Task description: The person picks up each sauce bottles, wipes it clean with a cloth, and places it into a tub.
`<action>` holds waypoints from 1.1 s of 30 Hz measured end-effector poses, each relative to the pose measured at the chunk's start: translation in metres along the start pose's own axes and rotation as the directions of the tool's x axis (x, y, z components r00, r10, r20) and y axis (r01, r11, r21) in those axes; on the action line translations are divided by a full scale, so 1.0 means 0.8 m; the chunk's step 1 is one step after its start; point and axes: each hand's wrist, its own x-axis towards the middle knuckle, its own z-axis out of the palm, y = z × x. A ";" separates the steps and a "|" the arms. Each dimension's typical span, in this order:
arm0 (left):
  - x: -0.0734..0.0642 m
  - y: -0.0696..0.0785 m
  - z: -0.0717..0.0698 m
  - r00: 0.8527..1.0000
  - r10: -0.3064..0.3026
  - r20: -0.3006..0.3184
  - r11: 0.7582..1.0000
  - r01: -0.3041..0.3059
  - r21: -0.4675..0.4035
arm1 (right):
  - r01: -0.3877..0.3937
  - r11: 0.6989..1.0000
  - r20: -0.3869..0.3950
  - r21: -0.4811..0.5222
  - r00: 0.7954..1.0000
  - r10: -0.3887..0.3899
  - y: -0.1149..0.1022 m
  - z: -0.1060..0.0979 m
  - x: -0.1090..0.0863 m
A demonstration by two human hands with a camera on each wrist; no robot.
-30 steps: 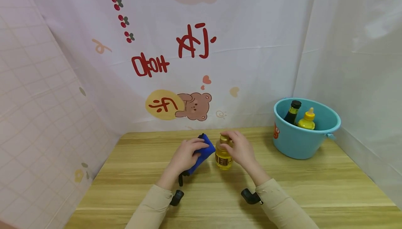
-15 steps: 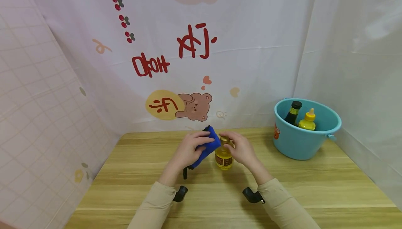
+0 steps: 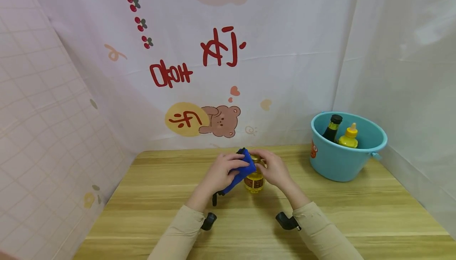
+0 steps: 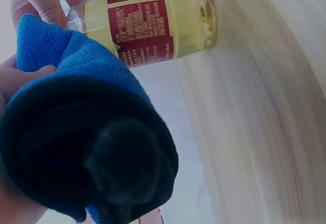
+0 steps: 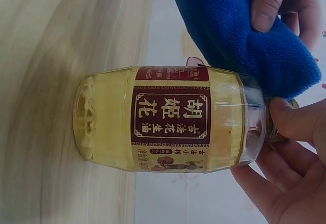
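Note:
A small bottle of golden peanut oil (image 3: pixel 254 184) stands upright on the wooden table, its dark red label plain in the right wrist view. My right hand (image 3: pixel 276 169) holds it by the neck and cap, thumb (image 5: pixel 295 119) on one side and fingers on the other. In my left hand (image 3: pixel 221 171) is a blue terry cloth (image 3: pixel 245 169) with black edging and a black strap hanging below. The cloth's near end (image 5: pixel 290 66) lies against the bottle's shoulder. A dark round part (image 4: pixel 86 142) of it fills much of the left wrist view.
A light blue bucket (image 3: pixel 336 167) stands at the back right of the wooden table (image 3: pixel 356 216). Inside it are a dark bottle with a black cap (image 3: pixel 331 129) and a yellow squeeze bottle (image 3: pixel 348 139). A printed white curtain (image 3: pixel 285 86) hangs behind.
My left hand has carried the blue cloth rightward to the bottle, rising and then dipping slightly, and now covers part of its upper left side. The right hand and bottle have hardly moved.

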 end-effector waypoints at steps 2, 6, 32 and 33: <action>-0.001 0.000 0.001 1.000 -0.002 0.017 1.000 0.002 0.006 | 0.002 1.000 0.000 0.006 1.000 -0.002 0.001 -0.001 0.000; -0.005 0.000 0.002 0.999 -0.011 0.037 1.000 0.010 0.020 | -0.006 1.000 0.008 0.008 1.000 0.006 0.001 -0.002 -0.002; -0.036 -0.011 0.017 0.999 0.012 0.031 1.000 -0.012 0.005 | 0.005 1.000 -0.001 0.021 1.000 -0.005 0.000 -0.004 -0.003; -0.037 -0.011 0.018 0.999 0.010 0.038 1.000 -0.010 0.004 | 0.008 1.000 -0.003 0.021 1.000 -0.008 0.000 -0.004 -0.003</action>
